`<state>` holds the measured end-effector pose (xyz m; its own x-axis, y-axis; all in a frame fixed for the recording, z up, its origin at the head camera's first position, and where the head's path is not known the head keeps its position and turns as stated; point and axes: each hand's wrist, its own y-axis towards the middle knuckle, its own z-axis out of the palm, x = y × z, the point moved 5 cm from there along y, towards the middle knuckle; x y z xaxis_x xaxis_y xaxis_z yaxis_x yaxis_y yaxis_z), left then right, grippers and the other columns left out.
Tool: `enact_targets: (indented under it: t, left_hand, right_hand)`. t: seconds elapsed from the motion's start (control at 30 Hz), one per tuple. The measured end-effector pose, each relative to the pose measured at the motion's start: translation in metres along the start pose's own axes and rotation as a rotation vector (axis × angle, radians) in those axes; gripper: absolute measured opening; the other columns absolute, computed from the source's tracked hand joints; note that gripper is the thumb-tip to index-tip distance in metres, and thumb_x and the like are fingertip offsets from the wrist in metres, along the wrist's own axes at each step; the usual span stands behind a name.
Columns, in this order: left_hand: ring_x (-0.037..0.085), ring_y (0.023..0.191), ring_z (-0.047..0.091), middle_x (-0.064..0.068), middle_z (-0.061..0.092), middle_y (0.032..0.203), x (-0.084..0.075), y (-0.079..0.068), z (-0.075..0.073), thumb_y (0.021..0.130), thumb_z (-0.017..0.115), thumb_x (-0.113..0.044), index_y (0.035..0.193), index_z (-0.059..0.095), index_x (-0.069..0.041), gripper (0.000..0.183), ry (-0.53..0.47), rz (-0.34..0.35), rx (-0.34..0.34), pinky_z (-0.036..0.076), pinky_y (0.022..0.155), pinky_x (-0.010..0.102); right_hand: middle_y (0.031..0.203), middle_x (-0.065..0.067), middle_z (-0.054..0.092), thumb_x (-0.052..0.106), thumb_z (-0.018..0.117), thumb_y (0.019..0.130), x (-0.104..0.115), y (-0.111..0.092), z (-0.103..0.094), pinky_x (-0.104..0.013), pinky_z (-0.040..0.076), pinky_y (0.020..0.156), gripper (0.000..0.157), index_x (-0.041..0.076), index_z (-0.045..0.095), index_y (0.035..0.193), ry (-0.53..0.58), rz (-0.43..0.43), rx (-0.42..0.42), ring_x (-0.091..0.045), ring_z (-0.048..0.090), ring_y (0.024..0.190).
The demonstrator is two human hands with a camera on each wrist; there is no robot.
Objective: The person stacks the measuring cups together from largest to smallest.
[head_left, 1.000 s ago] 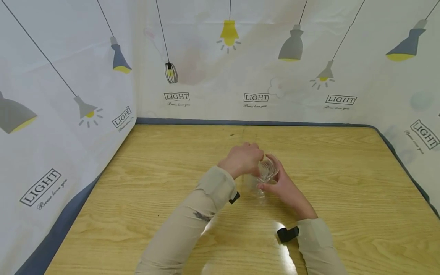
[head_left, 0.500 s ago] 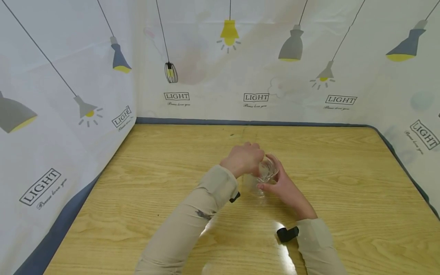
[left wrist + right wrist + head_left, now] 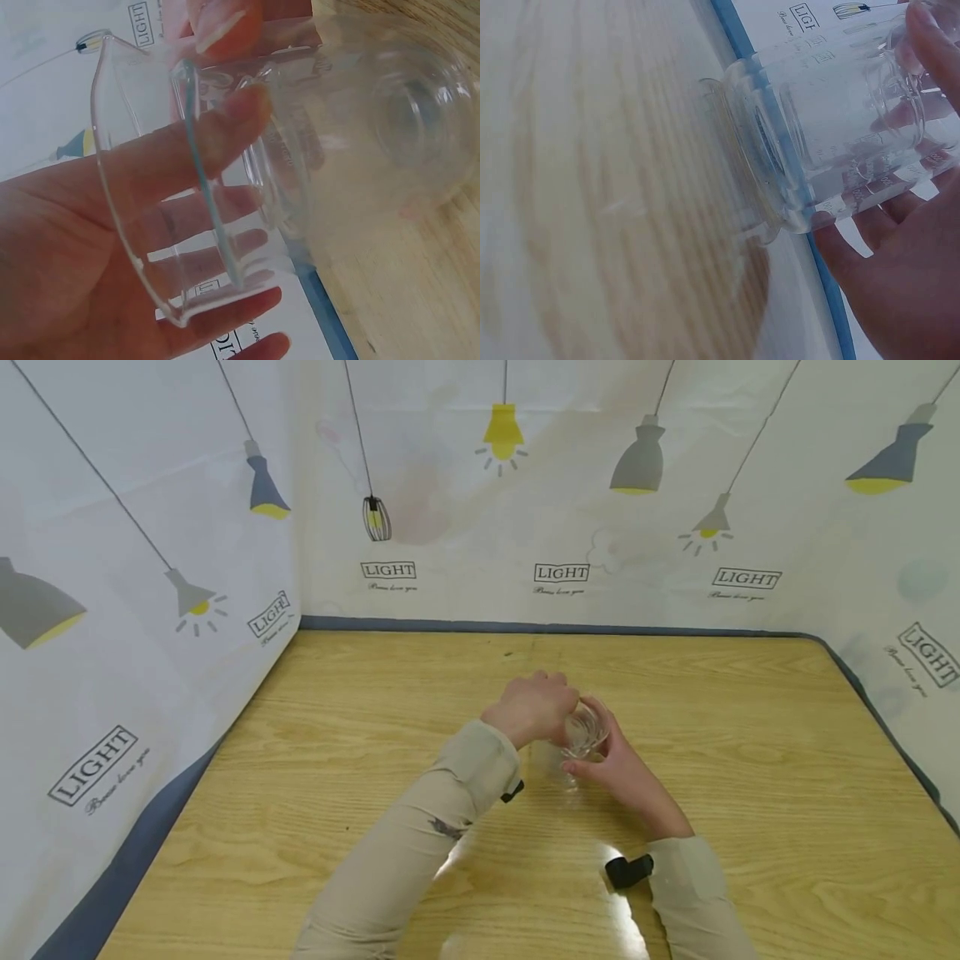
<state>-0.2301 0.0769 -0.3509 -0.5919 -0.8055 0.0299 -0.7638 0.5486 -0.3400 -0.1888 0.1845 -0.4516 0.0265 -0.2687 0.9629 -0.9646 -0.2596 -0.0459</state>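
A clear, round, see-through vessel with printed measuring marks, like a beaker (image 3: 587, 732), stands upright a little right of the table's middle. My left hand (image 3: 531, 706) holds its upper part from the left. In the left wrist view, the thumb and fingers show through the clear walls, beside a flared, angular rim. My right hand (image 3: 626, 768) grips the vessel from the right, thumb at the near side and fingers round the far side. The right wrist view shows the vessel's base (image 3: 769, 157) at or close to the tabletop. Whether the vessel is one piece or two, I cannot tell.
The wood-grain table (image 3: 360, 718) spreads around both hands. A white backdrop (image 3: 465, 527) printed with lamps encloses its back and sides, with a blue border along the table's edge. A black wrist camera (image 3: 628, 872) sits by the right cuff.
The head view has shifted very slightly. Both hands keep nearly the same place and hold on the vessel, with no other clear movement.
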Motion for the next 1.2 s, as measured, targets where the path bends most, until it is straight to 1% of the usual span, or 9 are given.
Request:
enact_targets:
  t: [0.13, 0.27, 0.37, 0.5, 0.7, 0.77, 0.93, 1.1, 1.2]
  left_hand:
    - [0.015, 0.095, 0.042, -0.005, 0.048, 0.107, -0.0002, -0.0005, -0.0008, 0.075, 0.070, -0.040, 0.114, 0.056, -0.025, 0.044, -0.010, -0.015, 0.007, 0.043, 0.076, 0.036]
    - [0.015, 0.094, 0.042, -0.004, 0.048, 0.105, -0.0005, -0.0019, -0.0021, 0.074, 0.070, -0.039, 0.113, 0.057, -0.025, 0.043, -0.006, -0.024, 0.004, 0.043, 0.075, 0.036]
    - [0.016, 0.095, 0.042, -0.004, 0.048, 0.106, -0.0010, -0.0032, -0.0031, 0.075, 0.070, -0.040, 0.114, 0.056, -0.025, 0.045, 0.006, -0.031, 0.004, 0.043, 0.076, 0.036]
    - [0.015, 0.097, 0.043, -0.005, 0.048, 0.109, -0.0036, -0.0045, -0.0032, 0.076, 0.068, -0.040, 0.116, 0.056, -0.026, 0.044, 0.052, -0.044, -0.011, 0.042, 0.079, 0.037]
    - [0.015, 0.097, 0.045, -0.004, 0.048, 0.111, -0.0070, -0.0043, -0.0014, 0.079, 0.064, -0.042, 0.118, 0.056, -0.028, 0.042, 0.124, -0.053, -0.024, 0.042, 0.081, 0.038]
    - [0.016, 0.097, 0.045, -0.004, 0.048, 0.111, -0.0067, -0.0045, -0.0009, 0.078, 0.065, -0.042, 0.118, 0.056, -0.028, 0.043, 0.123, -0.052, -0.025, 0.042, 0.081, 0.038]
    - [0.016, 0.096, 0.046, -0.004, 0.048, 0.110, -0.0051, -0.0044, 0.0008, 0.077, 0.066, -0.044, 0.118, 0.056, -0.027, 0.046, 0.108, -0.044, -0.034, 0.043, 0.079, 0.037]
    - [0.016, 0.095, 0.047, -0.004, 0.048, 0.108, -0.0026, -0.0048, 0.0020, 0.076, 0.067, -0.045, 0.117, 0.056, -0.026, 0.047, 0.071, -0.036, -0.046, 0.045, 0.076, 0.037]
    - [0.016, 0.094, 0.047, -0.004, 0.048, 0.106, -0.0013, -0.0048, 0.0024, 0.076, 0.067, -0.044, 0.116, 0.057, -0.026, 0.044, 0.049, -0.032, -0.055, 0.045, 0.074, 0.037]
  right_hand:
    - [0.142, 0.000, 0.021, 0.021, 0.069, 0.079, -0.0009, -0.0004, -0.0007, -0.054, 0.029, 0.094, 0.088, 0.038, 0.009, 0.140, 0.002, 0.007, -0.001, -0.030, 0.031, 0.125]
    - [0.141, 0.000, 0.022, 0.021, 0.069, 0.079, -0.0009, 0.0000, -0.0006, -0.054, 0.029, 0.094, 0.088, 0.038, 0.009, 0.140, 0.002, 0.001, 0.001, -0.029, 0.031, 0.125]
    - [0.141, -0.001, 0.023, 0.020, 0.069, 0.079, -0.0006, 0.0005, -0.0008, -0.054, 0.029, 0.094, 0.088, 0.037, 0.009, 0.141, 0.001, -0.012, 0.001, -0.029, 0.032, 0.124]
    - [0.140, 0.000, 0.024, 0.018, 0.069, 0.079, 0.0003, 0.0005, -0.0009, -0.053, 0.029, 0.094, 0.089, 0.035, 0.008, 0.141, 0.009, -0.025, 0.004, -0.028, 0.034, 0.123]
    - [0.140, 0.001, 0.025, 0.017, 0.069, 0.079, 0.0007, 0.0006, -0.0009, -0.052, 0.030, 0.094, 0.088, 0.042, 0.010, 0.138, 0.010, -0.032, 0.003, -0.027, 0.035, 0.122]
    - [0.140, 0.000, 0.025, 0.017, 0.069, 0.078, 0.0005, 0.0007, -0.0006, -0.052, 0.030, 0.094, 0.088, 0.042, 0.010, 0.138, 0.008, -0.033, 0.003, -0.027, 0.035, 0.122]
    - [0.140, -0.001, 0.025, 0.017, 0.069, 0.079, 0.0006, 0.0009, 0.0003, -0.053, 0.029, 0.094, 0.089, 0.037, 0.009, 0.140, 0.012, -0.031, 0.008, -0.028, 0.035, 0.122]
    - [0.141, 0.001, 0.023, 0.020, 0.070, 0.078, 0.0000, 0.0008, 0.0001, -0.055, 0.027, 0.095, 0.088, 0.042, 0.009, 0.139, 0.004, -0.013, 0.004, -0.028, 0.032, 0.125]
    - [0.142, 0.000, 0.022, 0.019, 0.070, 0.078, 0.0022, 0.0000, -0.0001, -0.056, 0.024, 0.097, 0.087, 0.042, 0.010, 0.138, 0.015, -0.007, 0.007, -0.029, 0.029, 0.126]
